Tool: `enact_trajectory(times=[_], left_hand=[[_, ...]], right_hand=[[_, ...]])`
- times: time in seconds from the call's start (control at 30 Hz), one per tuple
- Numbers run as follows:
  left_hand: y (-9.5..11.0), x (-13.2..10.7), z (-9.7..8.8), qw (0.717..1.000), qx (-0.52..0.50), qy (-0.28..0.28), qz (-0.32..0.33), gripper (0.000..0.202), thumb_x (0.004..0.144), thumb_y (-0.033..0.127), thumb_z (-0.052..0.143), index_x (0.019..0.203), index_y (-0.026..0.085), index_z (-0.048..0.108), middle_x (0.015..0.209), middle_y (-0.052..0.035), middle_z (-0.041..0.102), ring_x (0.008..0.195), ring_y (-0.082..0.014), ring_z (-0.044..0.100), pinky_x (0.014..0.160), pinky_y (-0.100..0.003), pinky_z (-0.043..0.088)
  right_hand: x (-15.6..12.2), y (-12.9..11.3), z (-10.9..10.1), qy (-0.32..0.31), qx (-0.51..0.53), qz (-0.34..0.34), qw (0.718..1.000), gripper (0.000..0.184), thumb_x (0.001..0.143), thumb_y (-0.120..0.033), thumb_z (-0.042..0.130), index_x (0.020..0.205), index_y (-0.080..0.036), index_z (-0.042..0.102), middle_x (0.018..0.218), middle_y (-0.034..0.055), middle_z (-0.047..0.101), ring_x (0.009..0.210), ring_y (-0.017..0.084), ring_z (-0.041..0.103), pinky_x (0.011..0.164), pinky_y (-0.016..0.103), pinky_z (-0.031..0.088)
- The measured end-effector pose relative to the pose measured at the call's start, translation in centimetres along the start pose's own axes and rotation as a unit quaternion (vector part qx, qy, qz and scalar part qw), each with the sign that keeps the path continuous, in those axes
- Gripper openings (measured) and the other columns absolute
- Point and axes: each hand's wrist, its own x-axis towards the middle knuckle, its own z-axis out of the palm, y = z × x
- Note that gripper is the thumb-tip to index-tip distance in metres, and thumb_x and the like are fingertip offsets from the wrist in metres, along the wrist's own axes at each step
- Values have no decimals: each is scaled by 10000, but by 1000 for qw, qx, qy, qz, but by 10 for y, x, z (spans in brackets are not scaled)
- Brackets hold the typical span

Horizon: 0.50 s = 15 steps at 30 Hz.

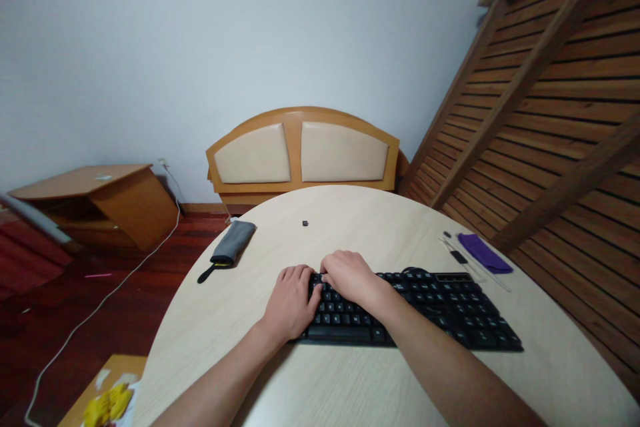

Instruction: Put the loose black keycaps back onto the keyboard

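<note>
A black keyboard (345,332) lies flat on the pale round table (210,340). My left hand (293,300) is closed about the keyboard's left end, its thumb over the keys and its fingers along the upper left corner. Bent over the upper left keys, my right hand (350,275) has its fingers curled together, with the tips close to the left thumb. Whatever lies between those fingertips is hidden. Beyond the hands sits a small black piece (305,223), perhaps a keycap; it is too small to be sure.
On the table's left is a grey cloth (235,242) with a black loop. A folded purple cloth (484,253) lies at the right beside thin sticks and a small black-ended tool (459,257). A wooden headboard (295,153) stands behind; slatted wood (540,113) leans at the right.
</note>
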Motion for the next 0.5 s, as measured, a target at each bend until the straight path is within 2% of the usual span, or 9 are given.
enact_trajectory(times=[0.13, 0.3, 0.4, 0.5], left_hand=[[0, -1, 2, 1000, -1, 0, 1, 259, 986, 341, 424, 1122, 183, 578, 1146, -98, 622, 1100, -260, 559, 1016, -444, 397], [-4, 1, -1, 999, -28, -5, -16, 279, 971, 357, 448, 1123, 171, 589, 1143, -103, 643, 1088, -266, 579, 1002, -438, 427], [-14, 13, -5, 997, -66, -11, -49, 323, 977, 395, 437, 1148, 171, 596, 1175, -105, 653, 1106, -264, 593, 975, -405, 463], [-32, 37, -5, 993, -79, -9, -83, 356, 982, 400, 432, 1208, 174, 591, 1232, -102, 646, 1131, -242, 606, 959, -347, 479]], right_hand=[[2, -5, 3, -6, -20, 7, 1000, 226, 911, -188, 566, 1040, -148, 747, 1018, 179, 731, 1015, 289, 689, 823, 336, 520], [2, 0, 0, -12, -1, 2, 1000, 208, 885, -248, 624, 1037, -205, 758, 1031, 140, 738, 1023, 286, 685, 841, 335, 515], [2, 2, -2, -14, 2, 3, 1000, 208, 887, -247, 621, 1034, -206, 762, 1028, 145, 739, 1019, 291, 687, 831, 340, 518], [2, 1, 0, -15, 2, 4, 1000, 197, 889, -246, 619, 1003, -190, 769, 1012, 156, 741, 1013, 300, 691, 820, 343, 525]])
